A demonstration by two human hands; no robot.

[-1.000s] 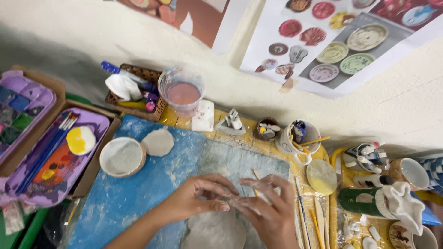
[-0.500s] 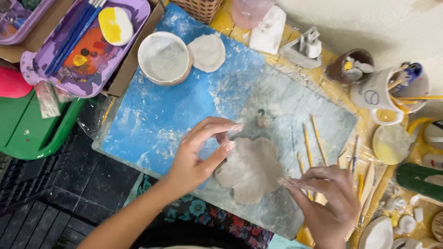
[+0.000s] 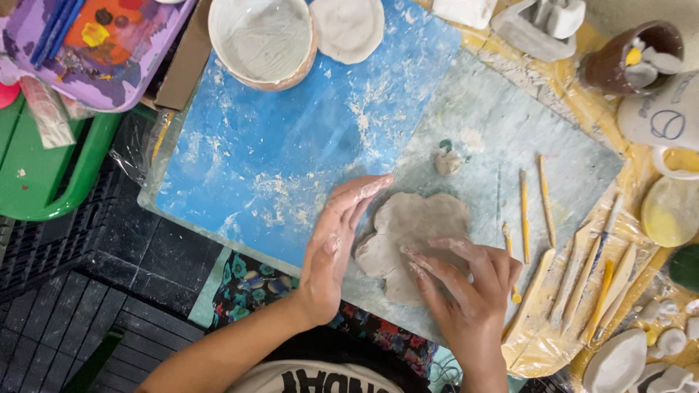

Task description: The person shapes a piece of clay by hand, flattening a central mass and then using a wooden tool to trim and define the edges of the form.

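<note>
From your head view, the clay slab (image 3: 415, 240) lies flat on the blue board (image 3: 291, 153). Your left hand (image 3: 335, 244) presses its left edge, fingers together and straight; your right hand (image 3: 466, 291) rests on its lower right, fingers slightly spread. A clear plastic bag (image 3: 582, 291) of wooden tools lies just right.

Both hands (image 3: 408, 269) press a flat clay slab (image 3: 411, 236) on a blue board (image 3: 277, 145)
</note>
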